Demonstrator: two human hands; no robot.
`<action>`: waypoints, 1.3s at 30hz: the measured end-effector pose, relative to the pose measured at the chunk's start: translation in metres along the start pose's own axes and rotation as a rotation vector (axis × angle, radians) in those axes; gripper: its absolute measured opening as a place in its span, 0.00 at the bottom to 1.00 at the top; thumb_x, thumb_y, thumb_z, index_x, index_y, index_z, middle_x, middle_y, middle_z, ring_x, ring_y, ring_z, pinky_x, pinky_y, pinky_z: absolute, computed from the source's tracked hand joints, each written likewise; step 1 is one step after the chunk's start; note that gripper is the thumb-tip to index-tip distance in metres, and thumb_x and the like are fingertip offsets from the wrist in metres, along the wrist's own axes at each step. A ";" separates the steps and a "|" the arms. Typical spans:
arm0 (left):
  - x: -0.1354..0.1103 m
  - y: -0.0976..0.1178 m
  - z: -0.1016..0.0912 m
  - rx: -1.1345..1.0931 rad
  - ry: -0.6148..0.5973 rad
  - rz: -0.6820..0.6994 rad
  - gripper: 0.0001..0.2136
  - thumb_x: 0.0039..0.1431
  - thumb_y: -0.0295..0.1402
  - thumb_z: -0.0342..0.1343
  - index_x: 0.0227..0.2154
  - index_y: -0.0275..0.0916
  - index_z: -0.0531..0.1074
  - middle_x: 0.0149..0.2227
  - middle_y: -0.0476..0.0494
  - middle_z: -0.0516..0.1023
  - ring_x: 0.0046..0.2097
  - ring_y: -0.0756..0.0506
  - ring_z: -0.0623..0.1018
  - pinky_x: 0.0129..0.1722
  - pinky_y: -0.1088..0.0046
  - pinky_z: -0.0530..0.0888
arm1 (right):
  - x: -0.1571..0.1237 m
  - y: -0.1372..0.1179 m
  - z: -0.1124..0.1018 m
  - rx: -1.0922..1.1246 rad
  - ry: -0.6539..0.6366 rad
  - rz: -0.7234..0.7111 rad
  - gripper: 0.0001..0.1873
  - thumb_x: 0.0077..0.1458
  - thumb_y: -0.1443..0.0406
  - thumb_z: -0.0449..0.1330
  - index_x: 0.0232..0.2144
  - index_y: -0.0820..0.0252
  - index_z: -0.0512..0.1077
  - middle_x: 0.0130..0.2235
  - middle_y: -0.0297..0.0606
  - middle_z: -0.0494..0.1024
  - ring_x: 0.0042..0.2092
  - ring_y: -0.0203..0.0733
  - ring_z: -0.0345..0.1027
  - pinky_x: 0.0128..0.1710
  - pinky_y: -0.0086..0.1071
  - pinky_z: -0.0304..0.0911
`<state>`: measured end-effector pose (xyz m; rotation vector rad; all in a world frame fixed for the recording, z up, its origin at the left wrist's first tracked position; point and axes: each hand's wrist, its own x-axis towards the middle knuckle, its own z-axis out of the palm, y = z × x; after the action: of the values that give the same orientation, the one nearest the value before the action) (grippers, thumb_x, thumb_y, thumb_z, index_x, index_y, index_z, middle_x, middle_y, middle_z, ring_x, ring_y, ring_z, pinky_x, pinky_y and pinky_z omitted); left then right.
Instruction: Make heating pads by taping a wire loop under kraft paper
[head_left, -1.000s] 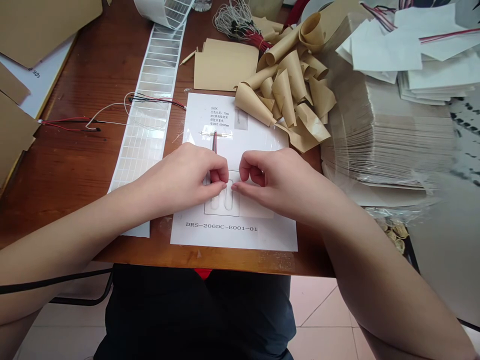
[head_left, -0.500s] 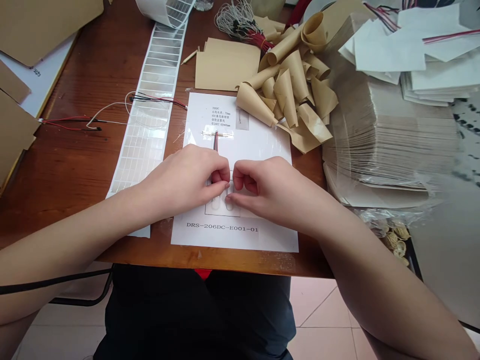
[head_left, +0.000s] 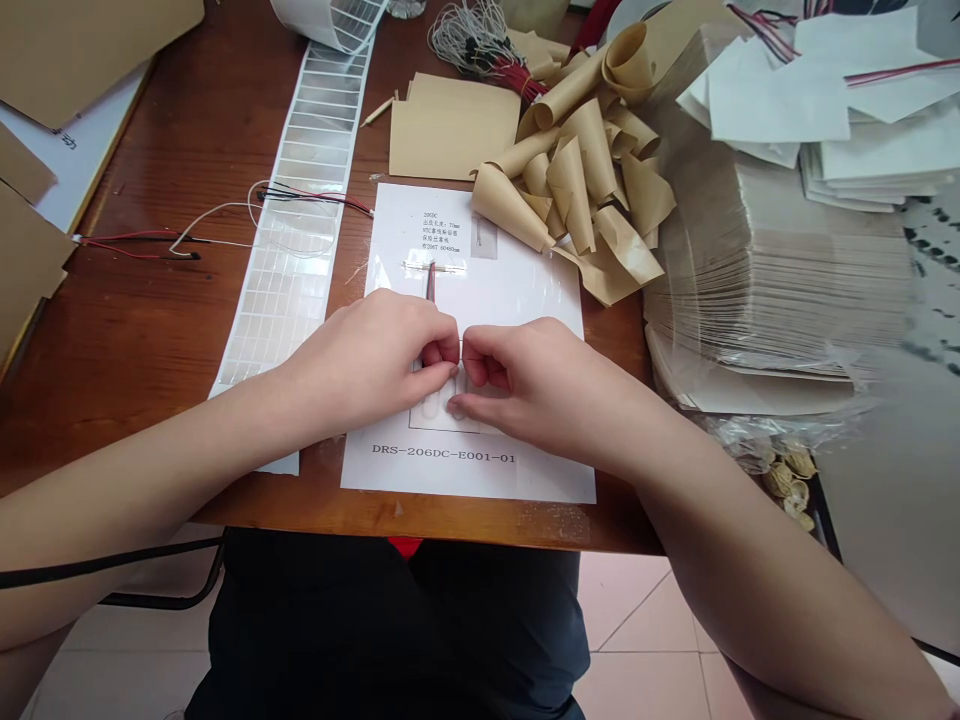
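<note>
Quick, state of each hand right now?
Left hand: fingers curled beside the red-and-black wire; cannot tell if holding it.
Right hand: fingers curled over the printed sheet; cannot tell if holding anything.

We log one head-worn camera, set above the person and facing forward and down. It looks closely over the dark shirt [head_left: 390, 630] onto the wooden tabletop [head_left: 172, 330], with the left hand [head_left: 367, 365] and right hand [head_left: 536, 385] near frame centre and the tiled floor [head_left: 637, 650] along the lower edge.
</note>
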<state>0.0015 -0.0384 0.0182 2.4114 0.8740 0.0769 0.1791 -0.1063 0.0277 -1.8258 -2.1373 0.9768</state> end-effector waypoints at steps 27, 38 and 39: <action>0.000 0.000 -0.002 -0.051 0.004 -0.034 0.06 0.56 0.33 0.57 0.30 0.42 0.80 0.28 0.52 0.79 0.30 0.50 0.74 0.31 0.72 0.65 | 0.002 0.000 0.005 0.058 0.093 0.056 0.15 0.51 0.69 0.62 0.20 0.55 0.58 0.21 0.27 0.66 0.25 0.35 0.55 0.27 0.30 0.47; 0.000 0.000 -0.007 -0.095 -0.009 -0.031 0.06 0.56 0.33 0.60 0.33 0.42 0.81 0.27 0.52 0.79 0.28 0.51 0.74 0.30 0.75 0.65 | 0.002 -0.001 0.000 0.049 0.115 0.059 0.16 0.50 0.72 0.61 0.20 0.55 0.58 0.20 0.27 0.63 0.27 0.35 0.56 0.28 0.31 0.47; 0.000 -0.001 -0.006 -0.092 0.002 -0.024 0.06 0.56 0.33 0.59 0.33 0.42 0.81 0.27 0.52 0.80 0.29 0.51 0.74 0.30 0.75 0.66 | 0.002 -0.001 0.000 0.049 0.117 0.059 0.16 0.50 0.73 0.61 0.20 0.56 0.58 0.20 0.27 0.63 0.27 0.35 0.56 0.27 0.31 0.47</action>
<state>-0.0003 -0.0353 0.0226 2.3158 0.8811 0.1083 0.1780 -0.1050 0.0277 -1.8839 -1.9846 0.9020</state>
